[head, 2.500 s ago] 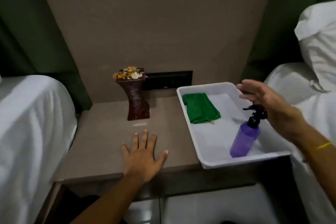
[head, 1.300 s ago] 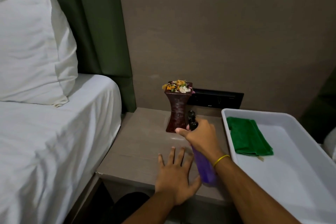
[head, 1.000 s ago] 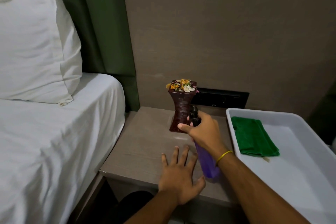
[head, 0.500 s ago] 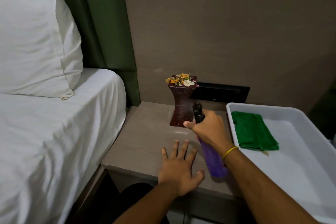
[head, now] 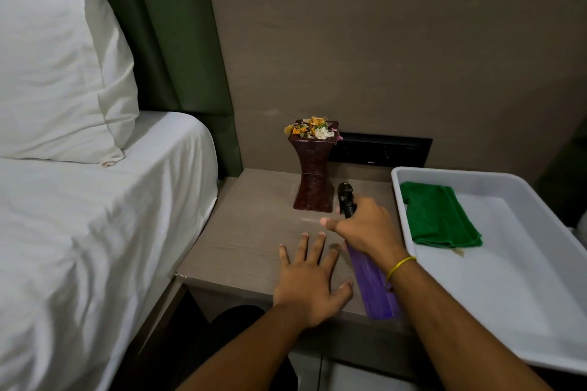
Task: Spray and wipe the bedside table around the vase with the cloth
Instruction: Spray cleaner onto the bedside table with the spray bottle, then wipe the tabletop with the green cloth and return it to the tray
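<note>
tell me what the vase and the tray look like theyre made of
vase: looks like polished dark red stone or glazed ceramic, going by its mottled speckles and soft sheen. tray: likely moulded plastic, smooth matte white with rounded rim and corners.

White pillow (head: pixel 60 73) on bed (head: pixel 79 232), green curtain (head: pixel 178 41), black socket panel (head: pixel 381 149) behind

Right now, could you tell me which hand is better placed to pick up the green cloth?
Left. The left hand lies empty on the bedside table; the right hand, though nearer the cloth in the tray, holds the spray bottle.
</note>
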